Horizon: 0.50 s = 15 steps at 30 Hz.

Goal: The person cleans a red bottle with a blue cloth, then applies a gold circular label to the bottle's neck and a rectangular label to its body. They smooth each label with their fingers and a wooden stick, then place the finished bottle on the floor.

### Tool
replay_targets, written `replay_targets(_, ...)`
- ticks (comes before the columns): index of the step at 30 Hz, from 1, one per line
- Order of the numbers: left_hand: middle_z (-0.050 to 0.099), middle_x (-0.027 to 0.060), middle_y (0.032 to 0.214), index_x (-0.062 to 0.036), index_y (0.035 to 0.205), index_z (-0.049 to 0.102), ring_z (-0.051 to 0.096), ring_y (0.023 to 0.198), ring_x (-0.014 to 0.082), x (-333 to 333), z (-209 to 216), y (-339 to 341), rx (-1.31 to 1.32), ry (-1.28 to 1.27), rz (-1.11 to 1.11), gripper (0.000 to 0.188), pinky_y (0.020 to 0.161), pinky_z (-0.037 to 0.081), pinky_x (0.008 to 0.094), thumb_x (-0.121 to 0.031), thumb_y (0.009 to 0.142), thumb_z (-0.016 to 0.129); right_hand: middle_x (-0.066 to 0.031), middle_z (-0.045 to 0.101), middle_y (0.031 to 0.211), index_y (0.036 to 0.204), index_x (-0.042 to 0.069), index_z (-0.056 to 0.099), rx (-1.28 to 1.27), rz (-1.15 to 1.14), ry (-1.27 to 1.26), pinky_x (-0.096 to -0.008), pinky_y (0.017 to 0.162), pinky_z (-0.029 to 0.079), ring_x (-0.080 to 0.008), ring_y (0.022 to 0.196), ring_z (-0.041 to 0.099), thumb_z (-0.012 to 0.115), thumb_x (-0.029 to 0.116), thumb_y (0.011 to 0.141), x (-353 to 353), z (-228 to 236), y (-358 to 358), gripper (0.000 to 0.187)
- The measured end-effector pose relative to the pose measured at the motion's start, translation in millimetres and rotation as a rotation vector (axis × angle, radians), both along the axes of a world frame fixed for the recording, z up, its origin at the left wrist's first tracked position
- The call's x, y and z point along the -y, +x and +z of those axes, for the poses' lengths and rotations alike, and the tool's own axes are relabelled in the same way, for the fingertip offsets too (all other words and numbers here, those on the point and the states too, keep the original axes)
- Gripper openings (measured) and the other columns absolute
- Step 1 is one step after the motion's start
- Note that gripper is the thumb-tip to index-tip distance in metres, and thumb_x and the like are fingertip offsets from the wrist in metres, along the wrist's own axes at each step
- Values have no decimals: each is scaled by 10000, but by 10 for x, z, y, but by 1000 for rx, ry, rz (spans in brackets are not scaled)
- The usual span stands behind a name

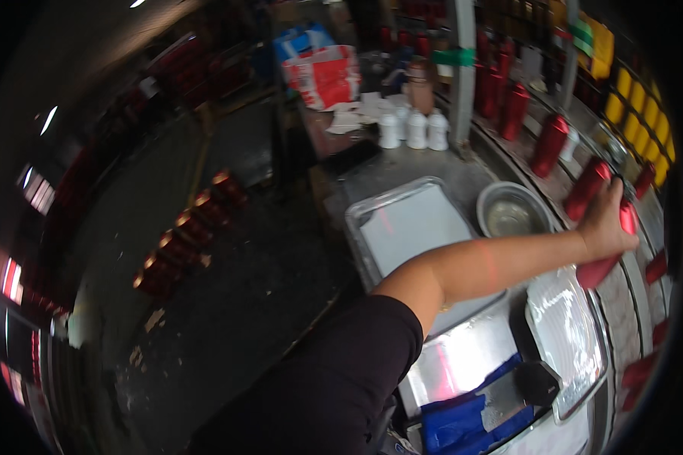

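Observation:
My left arm reaches across the picture to the right, over a metal bench. At its end my left hand [611, 227] is closed around a red metallic bottle [598, 273]. The fingers hide the middle of that bottle; its lower part and a bright strip of its upper part show. Close beside the hand stands another red bottle [587, 189], and a further red bottle [550, 145] stands farther back in the same row. My right hand is not in view.
Below my forearm are a tray with a white sheet [413, 220], a round bowl [514, 212], a plastic-covered tray [565, 334], blue cloth [455, 425] and a black object [537, 383]. White bottles [416, 130] stand farther back. Several red cylinders [193, 226] are at left.

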<state>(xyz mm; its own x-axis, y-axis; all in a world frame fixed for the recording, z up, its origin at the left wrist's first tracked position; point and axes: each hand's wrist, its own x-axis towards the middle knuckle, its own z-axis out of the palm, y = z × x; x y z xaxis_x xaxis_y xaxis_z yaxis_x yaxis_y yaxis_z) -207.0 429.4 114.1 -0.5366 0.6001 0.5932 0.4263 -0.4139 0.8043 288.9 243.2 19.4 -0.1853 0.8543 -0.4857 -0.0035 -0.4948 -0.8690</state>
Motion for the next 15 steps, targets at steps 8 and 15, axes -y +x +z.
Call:
replay_targets(8, 629, 106, 992, -39, 1218, 495, 651, 917, 195, 2500, 174, 384, 978, -30, -571, 616, 840, 561, 363, -342, 783, 809, -64, 666, 1030, 1321, 51, 594, 40, 409, 408, -218, 507, 333, -74, 620, 456, 666, 108, 918, 157, -148, -954, 413)
replay_targets(15, 588, 102, 1035, -64, 1223, 465, 627, 926, 184, 3003, -369, 827, 1200, -266, -681, 770, 813, 550, 338, -519, 719, 828, -101, 635, 1141, 1356, 49, 572, -72, 449, 549, -284, 638, 384, -145, 798, 493, 613, 242, 930, 770, 127, -1683, 469)
